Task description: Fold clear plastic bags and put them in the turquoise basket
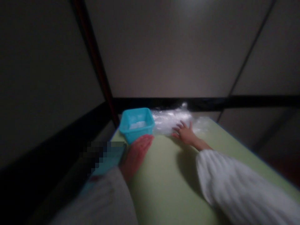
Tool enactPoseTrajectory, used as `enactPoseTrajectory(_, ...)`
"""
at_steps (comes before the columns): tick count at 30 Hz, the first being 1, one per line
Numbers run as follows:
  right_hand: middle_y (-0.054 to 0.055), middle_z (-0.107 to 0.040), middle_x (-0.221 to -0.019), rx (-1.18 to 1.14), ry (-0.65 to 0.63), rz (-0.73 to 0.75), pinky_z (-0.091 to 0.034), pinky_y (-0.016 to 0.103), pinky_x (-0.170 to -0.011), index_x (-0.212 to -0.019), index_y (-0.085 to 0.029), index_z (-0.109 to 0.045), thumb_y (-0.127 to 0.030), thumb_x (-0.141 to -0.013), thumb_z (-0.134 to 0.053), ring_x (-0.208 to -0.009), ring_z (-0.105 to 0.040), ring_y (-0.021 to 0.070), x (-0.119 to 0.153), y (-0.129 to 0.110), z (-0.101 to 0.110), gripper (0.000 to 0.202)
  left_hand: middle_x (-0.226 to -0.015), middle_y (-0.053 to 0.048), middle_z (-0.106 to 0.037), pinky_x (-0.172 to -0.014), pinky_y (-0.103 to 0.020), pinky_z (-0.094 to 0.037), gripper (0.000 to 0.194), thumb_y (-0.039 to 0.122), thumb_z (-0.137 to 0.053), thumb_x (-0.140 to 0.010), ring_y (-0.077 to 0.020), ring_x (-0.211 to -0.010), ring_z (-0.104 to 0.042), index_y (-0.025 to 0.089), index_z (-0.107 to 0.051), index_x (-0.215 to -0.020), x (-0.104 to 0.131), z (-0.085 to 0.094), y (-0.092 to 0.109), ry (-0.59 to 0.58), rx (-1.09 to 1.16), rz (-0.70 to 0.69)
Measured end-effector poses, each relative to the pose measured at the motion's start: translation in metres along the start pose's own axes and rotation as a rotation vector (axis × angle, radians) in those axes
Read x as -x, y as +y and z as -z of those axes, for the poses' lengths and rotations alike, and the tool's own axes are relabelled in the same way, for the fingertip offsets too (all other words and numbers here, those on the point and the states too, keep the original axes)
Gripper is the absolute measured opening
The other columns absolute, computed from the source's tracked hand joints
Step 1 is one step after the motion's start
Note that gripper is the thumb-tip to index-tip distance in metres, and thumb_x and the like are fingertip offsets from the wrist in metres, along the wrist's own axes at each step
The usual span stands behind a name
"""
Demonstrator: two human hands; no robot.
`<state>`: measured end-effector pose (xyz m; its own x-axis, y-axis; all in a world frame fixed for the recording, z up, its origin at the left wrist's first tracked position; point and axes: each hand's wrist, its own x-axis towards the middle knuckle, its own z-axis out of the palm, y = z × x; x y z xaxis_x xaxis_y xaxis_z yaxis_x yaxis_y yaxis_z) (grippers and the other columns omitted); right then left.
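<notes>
My right hand (186, 133) has its fingers spread, with the fingertips over the near edge of a crumpled clear plastic sheet or bag (168, 121). Whether the fingers touch the plastic or hover just above it, I cannot tell. My left hand (140, 150) is by the near side of a turquoise plastic basket (137, 135), its fingers stretched out and holding nothing. Something whitish (137, 124) lies inside the basket; its kind is too blurred to make out.
Both arms reach over a pale green table (164, 187). A flat teal item (110, 161), partly blurred out, lies at the left edge beside my left wrist. Behind the table stands a grey panelled wall (168, 62) with a dark horizontal rail (206, 104).
</notes>
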<state>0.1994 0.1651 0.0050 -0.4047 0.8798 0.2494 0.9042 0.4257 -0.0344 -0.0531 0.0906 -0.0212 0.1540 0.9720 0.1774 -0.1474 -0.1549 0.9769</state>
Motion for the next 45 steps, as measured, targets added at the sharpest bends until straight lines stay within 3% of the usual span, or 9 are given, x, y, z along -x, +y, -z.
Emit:
enactPoseTrajectory(5,0.014,-0.053,-0.128,-0.005,0.008,0.009,-0.003,0.072,-0.099,-0.118,-0.021,-0.059,-0.044,-0.094,-0.037,-0.127,-0.036,0.034,-0.001,0.002,-0.001,0.04,-0.111,-0.006,-0.067,-0.104,-0.034,-0.035,0.025,0.017,-0.044,-0.079,-0.0178,-0.111,-0.058,0.019,-0.062,-0.096,0.006,-0.016,0.003,-0.077,0.318,0.111)
enactPoseTrajectory(9,0.015,-0.045,-0.136,0.011,0.015,-0.007,-0.005,0.074,-0.096,-0.124,-0.025,-0.055,-0.046,-0.092,-0.04,-0.13,-0.029,0.0376,0.003,0.004,-0.001,0.041,-0.098,-0.004,-0.071,-0.097,-0.033,-0.042,0.019,0.015,-0.049,-0.075,-0.0174,-0.098,-0.064,0.018,-0.064,-0.087,0.007,-0.021,0.001,-0.089,0.384,0.204)
enactPoseTrajectory(13,0.016,-0.05,-0.131,-0.001,0.009,-0.02,-0.007,0.075,-0.095,-0.122,-0.022,-0.056,-0.045,-0.092,-0.041,-0.13,-0.028,0.0391,0.007,0.004,-0.006,0.041,-0.089,-0.006,-0.071,-0.091,-0.031,-0.044,0.011,0.015,-0.06,-0.072,-0.0178,-0.09,-0.065,0.016,-0.064,-0.082,0.012,-0.03,0.006,-0.089,0.371,0.263)
enactPoseTrajectory(20,0.016,-0.05,-0.13,-0.05,0.032,-0.01,-0.005,0.073,-0.098,-0.121,-0.017,-0.055,-0.038,-0.092,-0.044,-0.129,-0.032,0.0343,0.003,0.004,-0.008,0.037,-0.084,-0.004,-0.069,-0.088,-0.031,-0.042,0.011,0.019,-0.067,-0.07,-0.0178,-0.086,-0.064,0.016,-0.062,-0.079,0.016,-0.039,0.016,-0.054,0.314,0.318)
enactPoseTrajectory(28,0.017,-0.05,-0.13,-0.103,0.08,-0.053,-0.003,0.076,-0.095,-0.118,-0.017,-0.057,-0.039,-0.09,-0.045,-0.13,-0.03,0.0396,0.007,0.005,-0.013,0.038,-0.076,-0.004,-0.067,-0.078,-0.029,-0.042,0.003,0.017,-0.065,-0.071,-0.0168,-0.078,-0.061,0.015,-0.063,-0.073,0.013,-0.042,0.013,-0.085,0.272,0.336)
enactPoseTrajectory(34,0.015,-0.053,-0.128,-0.217,0.154,0.002,-0.007,0.067,-0.103,-0.122,-0.018,-0.054,-0.034,-0.092,-0.042,-0.125,-0.04,0.0327,0.017,-0.004,0.004,0.036,-0.092,-0.008,-0.067,-0.086,-0.032,-0.04,0.011,0.018,-0.064,-0.073,-0.0207,-0.092,-0.061,0.015,-0.062,-0.083,0.015,-0.042,0.015,-0.162,0.297,0.317)
enactPoseTrajectory(38,0.013,-0.056,-0.122,-0.434,0.151,0.184,-0.038,0.045,-0.099,-0.122,-0.017,-0.053,-0.031,-0.091,-0.044,-0.113,-0.053,0.0241,0.048,-0.018,0.025,0.035,-0.114,-0.011,-0.063,-0.099,-0.039,-0.033,0.026,0.018,-0.056,-0.077,-0.0236,-0.108,-0.057,0.017,-0.057,-0.103,0.012,-0.037,0.005,-0.242,0.428,0.308)
enactPoseTrajectory(41,0.012,-0.057,-0.118,-0.627,0.138,0.413,-0.046,0.037,-0.092,-0.125,-0.017,-0.049,-0.026,-0.092,-0.044,-0.109,-0.056,0.0204,0.079,-0.032,0.033,0.035,-0.12,-0.011,-0.06,-0.103,-0.041,-0.03,0.03,0.02,-0.051,-0.079,-0.0229,-0.112,-0.056,0.018,-0.054,-0.109,0.009,-0.033,-0.005,-0.28,0.516,0.328)
enactPoseTrajectory(45,0.012,-0.06,-0.118,-0.467,0.168,0.685,-0.048,0.036,-0.089,-0.126,-0.017,-0.049,-0.021,-0.092,-0.042,-0.109,-0.056,0.0202,0.111,-0.05,0.021,0.035,-0.114,-0.011,-0.063,-0.1,-0.042,-0.036,0.024,0.021,-0.051,-0.079,-0.0232,-0.107,-0.059,0.019,-0.056,-0.103,0.007,-0.035,-0.011,-0.244,0.467,0.336)
